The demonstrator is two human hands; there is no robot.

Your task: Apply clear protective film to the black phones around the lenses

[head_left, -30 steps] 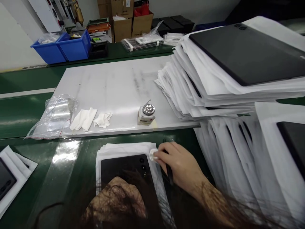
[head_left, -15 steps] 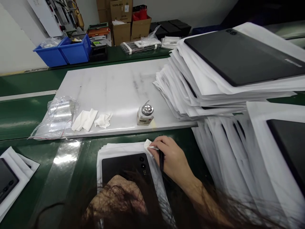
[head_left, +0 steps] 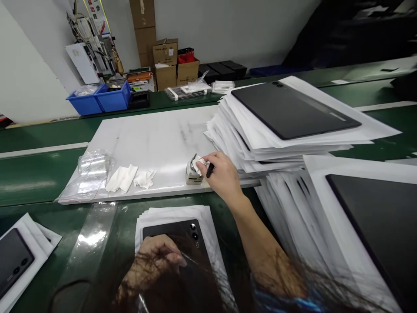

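Observation:
My right hand point(head_left: 223, 174) is closed on a small white wipe point(head_left: 197, 165) and a short black pen-like tool point(head_left: 210, 170). It holds the wipe against the metal top of a small square dispenser bottle point(head_left: 194, 177). My left hand point(head_left: 156, 261) rests over a black tablet point(head_left: 169, 228), its fingers curled; strands of hair hide part of it, and I cannot make out what it grips. Under the tablet lie white protective sleeves point(head_left: 208, 226). Two crumpled wipes, a larger one point(head_left: 122, 178) and a smaller one point(head_left: 145, 178), lie left of the bottle.
A white board point(head_left: 146, 134) lies across the green bench point(head_left: 32, 174). To the right rise stacks of sleeved tablets point(head_left: 293, 113). A clear plastic bag point(head_left: 91, 174) sits on the board's left corner, another tablet point(head_left: 14, 258) lies far left, and blue bins point(head_left: 114, 98) stand behind.
My right hand has moved up from the tablet's top right corner to the dispenser bottle, carrying the wipe and black tool. My left hand stays over the tablet. The view has tilted up.

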